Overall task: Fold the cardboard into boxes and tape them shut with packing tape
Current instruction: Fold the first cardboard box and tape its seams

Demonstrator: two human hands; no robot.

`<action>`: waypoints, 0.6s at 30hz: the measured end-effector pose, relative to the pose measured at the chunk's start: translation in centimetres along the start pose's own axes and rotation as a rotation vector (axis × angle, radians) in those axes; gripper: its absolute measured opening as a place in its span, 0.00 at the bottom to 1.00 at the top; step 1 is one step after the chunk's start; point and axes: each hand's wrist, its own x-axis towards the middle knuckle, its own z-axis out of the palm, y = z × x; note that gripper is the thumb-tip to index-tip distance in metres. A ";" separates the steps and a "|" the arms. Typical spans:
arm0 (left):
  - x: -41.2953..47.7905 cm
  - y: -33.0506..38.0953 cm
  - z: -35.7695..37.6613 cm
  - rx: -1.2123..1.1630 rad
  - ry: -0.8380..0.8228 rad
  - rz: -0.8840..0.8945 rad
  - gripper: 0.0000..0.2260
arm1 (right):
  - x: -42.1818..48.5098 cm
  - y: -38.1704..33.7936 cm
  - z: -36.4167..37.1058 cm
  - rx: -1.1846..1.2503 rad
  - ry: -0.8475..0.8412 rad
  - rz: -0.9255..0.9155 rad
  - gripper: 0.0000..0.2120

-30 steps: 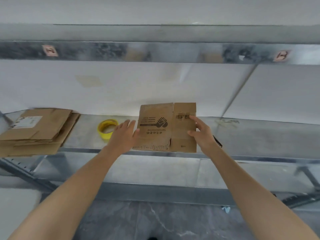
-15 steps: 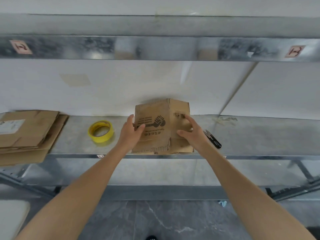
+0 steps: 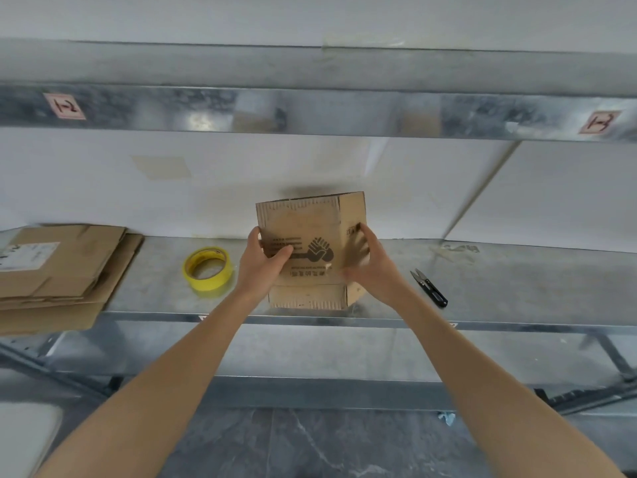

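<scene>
Now the left hand [image 3: 261, 268] grips the cardboard box [image 3: 303, 220], right hand [image 3: 374, 270] pressing its side.

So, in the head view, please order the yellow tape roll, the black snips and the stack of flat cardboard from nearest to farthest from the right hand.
From the right hand:
1. black snips, just to its right on the shelf.
2. yellow tape roll, to the left, beyond the left hand.
3. stack of flat cardboard, at the shelf's far left end.
</scene>
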 end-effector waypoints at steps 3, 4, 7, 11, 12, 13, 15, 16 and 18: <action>-0.4 0.5 0.2 0.035 -0.004 0.098 0.25 | -0.2 -0.4 0.4 -0.023 -0.014 -0.060 0.41; -0.6 0.4 0.4 0.057 -0.008 0.142 0.27 | -0.2 -0.5 0.6 -0.011 -0.011 -0.088 0.41; -1.2 -0.2 0.7 0.140 -0.027 0.248 0.27 | -0.4 -0.4 0.9 0.063 0.013 -0.145 0.40; -2.3 -0.9 0.4 0.163 -0.071 0.254 0.17 | -0.8 0.4 0.6 0.093 0.029 -0.119 0.23; -2.6 -0.8 0.3 0.155 -0.086 0.250 0.12 | -0.7 0.5 0.4 0.100 0.042 -0.093 0.16; -2.8 -0.6 0.3 0.149 -0.092 0.235 0.07 | -0.8 0.4 0.3 0.109 0.060 -0.064 0.11; -2.9 0.3 0.5 0.152 -0.072 0.194 0.04 | -0.6 -0.1 0.0 0.115 0.108 -0.025 0.10; -2.7 0.7 0.6 0.160 -0.056 0.180 0.05 | -0.4 -0.3 -0.1 0.105 0.129 -0.020 0.10; -2.0 0.9 1.0 0.164 -0.034 0.144 0.07 | 0.1 -0.5 -0.2 0.067 0.153 -0.028 0.08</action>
